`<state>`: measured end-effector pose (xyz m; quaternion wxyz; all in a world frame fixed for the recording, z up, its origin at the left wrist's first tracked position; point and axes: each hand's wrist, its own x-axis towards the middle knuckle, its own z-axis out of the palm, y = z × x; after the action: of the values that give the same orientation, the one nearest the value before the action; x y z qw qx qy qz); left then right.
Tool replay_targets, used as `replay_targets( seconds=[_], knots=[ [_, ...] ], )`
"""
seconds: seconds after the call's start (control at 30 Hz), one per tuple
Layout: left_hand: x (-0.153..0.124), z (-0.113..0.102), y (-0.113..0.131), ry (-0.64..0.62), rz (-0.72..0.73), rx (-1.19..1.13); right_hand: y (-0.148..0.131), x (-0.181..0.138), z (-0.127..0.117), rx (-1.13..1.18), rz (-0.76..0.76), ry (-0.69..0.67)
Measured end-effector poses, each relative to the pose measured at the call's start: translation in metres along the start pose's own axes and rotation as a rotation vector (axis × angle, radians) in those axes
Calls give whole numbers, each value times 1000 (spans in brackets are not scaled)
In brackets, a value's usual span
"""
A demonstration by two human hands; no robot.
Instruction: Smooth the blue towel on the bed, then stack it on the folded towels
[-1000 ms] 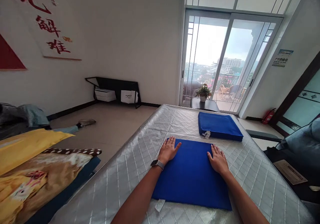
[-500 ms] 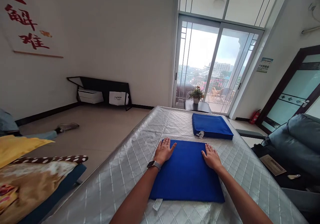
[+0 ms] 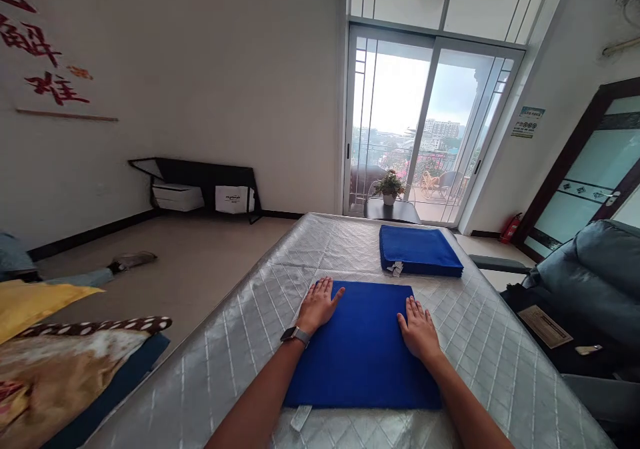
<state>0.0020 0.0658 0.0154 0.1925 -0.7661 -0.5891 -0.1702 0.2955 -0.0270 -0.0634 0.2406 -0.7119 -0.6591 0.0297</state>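
A flat blue folded cloth piece (image 3: 367,349) lies on a silver quilted surface (image 3: 240,342) in front of me, with a white tag (image 3: 301,418) sticking out at its near left corner. My left hand (image 3: 320,304), with a watch (image 3: 295,334) on the wrist, rests flat on its far left corner, fingers stretched out. On its right edge lies my right hand (image 3: 419,329), also flat with fingers extended. Behind it sits a stack of similar blue pieces (image 3: 420,249), with white tags (image 3: 395,269) at its near left corner.
A small dark table (image 3: 393,212) with a potted plant (image 3: 389,187) stands beyond the far end, by the sliding glass doors. At the left is a bed with a brown patterned blanket (image 3: 75,362) and a person's leg (image 3: 83,275). A dark leather sofa (image 3: 590,282) stands at the right.
My right hand has slid slightly toward me along the cloth's right edge. The left hand remains at the far left corner. The view has shifted a little to the right.
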Motion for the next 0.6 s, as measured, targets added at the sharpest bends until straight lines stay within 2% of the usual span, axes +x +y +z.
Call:
replay_targets(
  seconds=[0.07, 0.17, 0.27, 0.37, 0.5, 0.6],
  knots=[
    [-1, -2, 0, 11, -10, 13, 1, 0, -2, 13, -2, -2],
    [-2, -9, 2, 112, -14, 48, 2, -1, -4, 16, -5, -6],
    [-6, -17, 17, 166, 12, 55, 2, -1, -5, 33, -6, 3],
    [-16, -16, 59, 83, 130, -3, 3, -1, -4, 54, -7, 20],
    [-33, 7, 138, -17, 448, -76, 6, -3, -4, 44, -26, 28],
    [-40, 23, 180, -41, 518, -112, 9, -5, -4, 3, -60, 19]
  ],
)
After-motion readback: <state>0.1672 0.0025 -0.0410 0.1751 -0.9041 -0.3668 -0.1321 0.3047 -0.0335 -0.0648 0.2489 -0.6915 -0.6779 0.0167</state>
